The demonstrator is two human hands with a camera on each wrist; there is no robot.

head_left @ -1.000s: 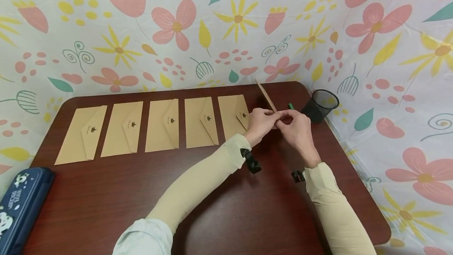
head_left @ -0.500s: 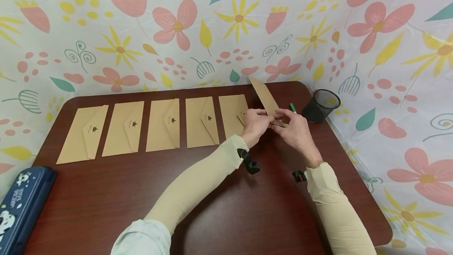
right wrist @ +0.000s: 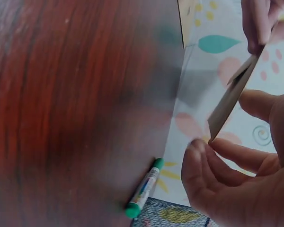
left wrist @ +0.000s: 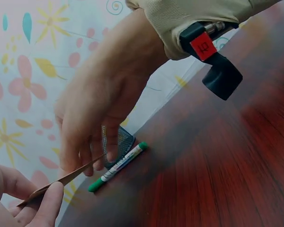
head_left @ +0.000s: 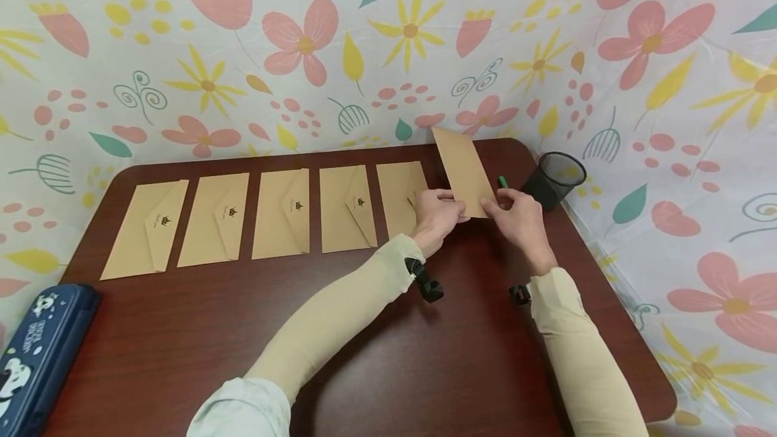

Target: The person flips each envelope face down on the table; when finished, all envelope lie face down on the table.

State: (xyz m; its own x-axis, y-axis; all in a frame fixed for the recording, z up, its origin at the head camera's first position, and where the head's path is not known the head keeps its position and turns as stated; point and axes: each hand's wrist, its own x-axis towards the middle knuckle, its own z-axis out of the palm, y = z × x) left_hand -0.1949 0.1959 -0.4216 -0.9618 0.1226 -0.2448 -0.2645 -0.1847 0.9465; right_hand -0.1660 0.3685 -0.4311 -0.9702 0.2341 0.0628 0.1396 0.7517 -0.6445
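Observation:
A brown paper envelope [head_left: 466,170] is tilted up above the far right of the table, its plain face toward the head camera. My left hand [head_left: 438,218] pinches its lower left edge, thumb in front. At the lower right edge is my right hand [head_left: 519,221], its thumb on the face and its fingers by the edge; the right wrist view shows the envelope's corner [right wrist: 217,124] between that thumb and those fingers. Seen edge-on in the left wrist view, the envelope [left wrist: 68,177] has a slight gap along its side.
Several flapped envelopes with dark crown prints lie in a row, from the leftmost envelope [head_left: 142,229] to the rightmost envelope [head_left: 397,197]. A green-capped marker [left wrist: 118,166] lies by a black mesh pen cup [head_left: 554,181]. A blue pencil case [head_left: 45,349] sits at the left edge.
The held envelope has turned from edge-on to showing its broad plain face. My right hand has shifted slightly right, away from the left hand. The row of envelopes stays put.

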